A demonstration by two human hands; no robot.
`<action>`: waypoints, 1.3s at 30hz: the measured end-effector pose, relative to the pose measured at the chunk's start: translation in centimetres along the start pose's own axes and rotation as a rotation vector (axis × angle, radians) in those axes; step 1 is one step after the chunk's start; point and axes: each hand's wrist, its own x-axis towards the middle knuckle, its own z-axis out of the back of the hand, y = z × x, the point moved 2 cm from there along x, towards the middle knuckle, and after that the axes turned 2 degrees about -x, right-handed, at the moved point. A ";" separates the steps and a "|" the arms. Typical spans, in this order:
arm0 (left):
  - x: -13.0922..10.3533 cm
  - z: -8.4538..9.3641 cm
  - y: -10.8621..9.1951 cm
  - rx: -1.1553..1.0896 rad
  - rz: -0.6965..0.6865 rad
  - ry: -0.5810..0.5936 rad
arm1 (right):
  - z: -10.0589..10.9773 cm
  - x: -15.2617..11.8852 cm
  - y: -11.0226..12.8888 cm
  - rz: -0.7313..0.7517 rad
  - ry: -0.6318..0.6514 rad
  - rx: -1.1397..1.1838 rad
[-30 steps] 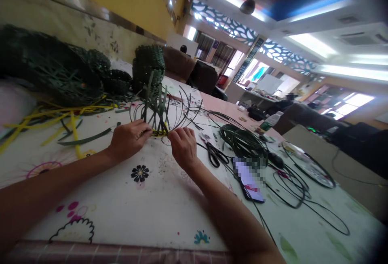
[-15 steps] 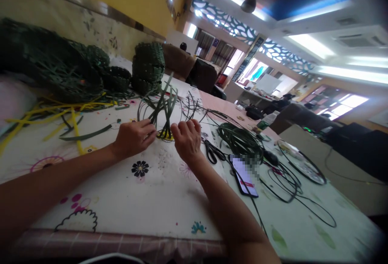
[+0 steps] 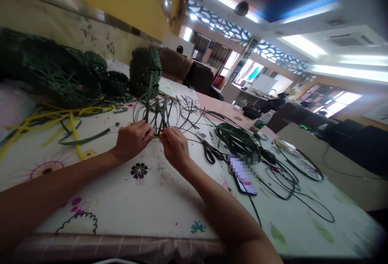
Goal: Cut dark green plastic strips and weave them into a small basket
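Observation:
A piece of weaving made of dark green strips (image 3: 157, 114), with a bit of yellow (image 3: 157, 134) at its base, stands on the flowered tablecloth between my hands. My left hand (image 3: 135, 139) is closed on its left side, fingertips at the base of the strips. On the right, my right hand (image 3: 176, 146) pinches the woven base beside the yellow. The strips fan upward and outward beyond both hands. Exactly which strips lie between my fingers is hidden.
Black scissors (image 3: 210, 151) and a phone (image 3: 242, 175) lie to the right, near a coil of green strips (image 3: 236, 140). Woven green baskets (image 3: 145, 70) stand at the back left, with yellow strips (image 3: 72, 126) in front. Loose thin cords (image 3: 315, 205) trail across the right side.
My right hand has moved left and closer to my left hand, its fingers now at the base. The upright strips have spread and shifted left. The whole view has shifted slightly.

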 end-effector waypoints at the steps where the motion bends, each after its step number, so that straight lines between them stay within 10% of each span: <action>1: -0.1 0.0 -0.2 0.006 -0.017 -0.002 | 0.0 0.0 0.0 -0.033 0.014 0.024; 12: -0.2 -0.3 -0.4 -0.018 0.031 -0.037 | -1.2 -0.7 -1.5 -0.454 -0.084 0.735; 39: 0.5 -0.3 -0.3 -0.113 0.165 0.044 | -2.2 0.1 -1.3 -0.635 0.016 1.017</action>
